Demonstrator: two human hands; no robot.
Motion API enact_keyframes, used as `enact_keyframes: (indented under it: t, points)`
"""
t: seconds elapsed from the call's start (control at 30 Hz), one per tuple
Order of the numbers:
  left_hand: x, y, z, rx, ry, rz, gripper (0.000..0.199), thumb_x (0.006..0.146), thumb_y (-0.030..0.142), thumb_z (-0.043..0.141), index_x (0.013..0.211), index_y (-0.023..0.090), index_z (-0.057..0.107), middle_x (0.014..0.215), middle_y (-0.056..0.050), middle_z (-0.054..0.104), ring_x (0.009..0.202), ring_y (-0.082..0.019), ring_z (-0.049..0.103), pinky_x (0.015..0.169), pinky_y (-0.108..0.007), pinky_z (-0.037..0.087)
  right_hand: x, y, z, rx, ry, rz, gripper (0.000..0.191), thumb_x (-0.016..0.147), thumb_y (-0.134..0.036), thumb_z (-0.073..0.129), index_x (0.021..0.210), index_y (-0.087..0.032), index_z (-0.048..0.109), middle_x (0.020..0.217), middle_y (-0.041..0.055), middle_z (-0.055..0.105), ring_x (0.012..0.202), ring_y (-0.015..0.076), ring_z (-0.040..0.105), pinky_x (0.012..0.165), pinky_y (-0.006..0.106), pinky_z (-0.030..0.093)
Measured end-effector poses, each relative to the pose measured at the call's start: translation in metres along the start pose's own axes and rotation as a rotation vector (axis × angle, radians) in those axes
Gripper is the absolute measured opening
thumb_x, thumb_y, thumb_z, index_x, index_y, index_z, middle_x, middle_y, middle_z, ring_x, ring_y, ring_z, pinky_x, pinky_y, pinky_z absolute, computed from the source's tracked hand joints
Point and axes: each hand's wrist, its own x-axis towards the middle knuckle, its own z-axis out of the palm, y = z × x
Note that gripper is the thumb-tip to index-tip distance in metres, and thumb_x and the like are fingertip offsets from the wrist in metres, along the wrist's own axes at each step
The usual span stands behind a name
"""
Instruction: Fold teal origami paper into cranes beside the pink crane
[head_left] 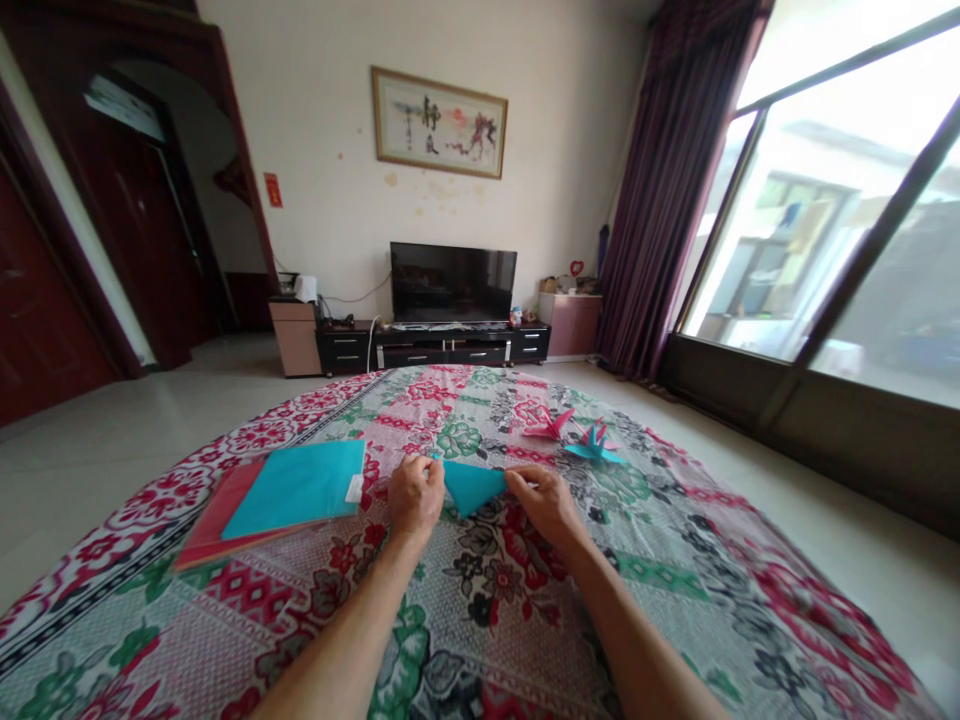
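A blue sheet of origami paper [472, 486], folded into a triangle with its point toward me, is stretched between my hands just over the table. My left hand [417, 494] pinches its left corner, fingers curled in. At the opposite corner my right hand [546, 498] grips the paper between thumb and fingers. Beyond my right hand stand folded paper cranes: a pink one [551, 426] and a blue one [595, 446], with another pink one [604, 432] partly hidden behind the blue. Left of my left hand lies a stack of blue paper [300, 486] over red sheets [217, 515].
A flowered cloth [645, 620] covers the round table. Past its far edge are a low black cabinet [450, 345] and a television [453, 285]. A purple curtain [652, 200] and large windows [795, 240] are on the right, a doorway on the left.
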Motion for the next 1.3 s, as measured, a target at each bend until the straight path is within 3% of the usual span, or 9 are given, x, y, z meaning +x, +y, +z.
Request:
enact_keyframes:
  t: [0.13,0.27,0.43,0.7,0.9,1.07,1.3]
  points:
    - [0.002,0.004,-0.007,-0.336,0.009,-0.082,0.024,0.077,0.036,0.048,0.059,0.021,0.055,0.061,-0.003,0.059,0.061,-0.017,0.053,0.060,-0.025,0.036,-0.003,-0.006,-0.005,0.215,-0.124,0.032,0.029,0.070,-0.044,0.058,0.066,-0.018,0.070,0.056,-0.0018,0.058,0.053,0.0121,0.046,0.053,0.024,0.035]
    - [0.002,0.008,-0.012,-0.531,-0.015,-0.194,0.027,0.076,0.043,0.049,0.060,0.022,0.055,0.056,0.000,0.057,0.053,-0.015,0.050,0.054,-0.025,0.036,-0.003,-0.005,-0.002,0.338,-0.161,0.078,0.028,0.069,-0.043,0.062,0.072,-0.016,0.071,0.059,-0.0011,0.060,0.056,0.0117,0.049,0.055,0.024,0.038]
    - [0.001,0.010,-0.012,-0.606,-0.019,-0.226,0.030,0.075,0.046,0.050,0.059,0.022,0.054,0.053,0.001,0.055,0.051,-0.014,0.048,0.053,-0.024,0.036,-0.003,-0.002,0.000,0.429,-0.121,0.129,0.030,0.066,-0.043,0.066,0.075,-0.015,0.071,0.068,0.0035,0.066,0.061,0.0141,0.055,0.063,0.027,0.044]
    - [0.001,0.013,-0.013,-0.570,-0.023,-0.230,0.033,0.076,0.047,0.047,0.062,0.019,0.055,0.052,0.002,0.054,0.051,-0.012,0.047,0.051,-0.022,0.036,-0.003,-0.002,-0.001,0.353,-0.093,0.089,0.035,0.068,-0.047,0.063,0.072,-0.013,0.070,0.066,0.0041,0.066,0.059,0.0133,0.055,0.059,0.025,0.043]
    - [0.001,0.011,-0.012,-0.374,-0.035,-0.127,0.031,0.080,0.040,0.043,0.062,0.019,0.055,0.058,0.000,0.059,0.056,-0.013,0.051,0.056,-0.022,0.037,-0.002,0.002,-0.002,0.176,-0.076,0.035,0.029,0.073,-0.041,0.056,0.070,-0.015,0.068,0.061,0.0002,0.063,0.055,0.0127,0.053,0.054,0.023,0.040]
    - [0.002,0.007,-0.009,0.027,-0.051,-0.042,0.028,0.080,0.028,0.044,0.057,0.017,0.056,0.068,-0.004,0.062,0.066,-0.014,0.054,0.062,-0.023,0.036,0.000,0.001,0.001,-0.118,0.025,0.007,0.019,0.069,-0.029,0.054,0.064,-0.018,0.069,0.086,0.0044,0.070,0.078,0.0187,0.062,0.072,0.027,0.044]
    - [0.002,0.003,-0.002,0.369,-0.128,0.049,0.025,0.078,0.022,0.044,0.068,0.017,0.066,0.078,-0.008,0.065,0.074,-0.018,0.058,0.067,-0.027,0.038,0.001,0.001,0.010,-0.462,0.011,0.001,0.020,0.068,-0.023,0.052,0.071,-0.017,0.071,0.086,0.0061,0.069,0.081,0.0183,0.062,0.077,0.025,0.042]
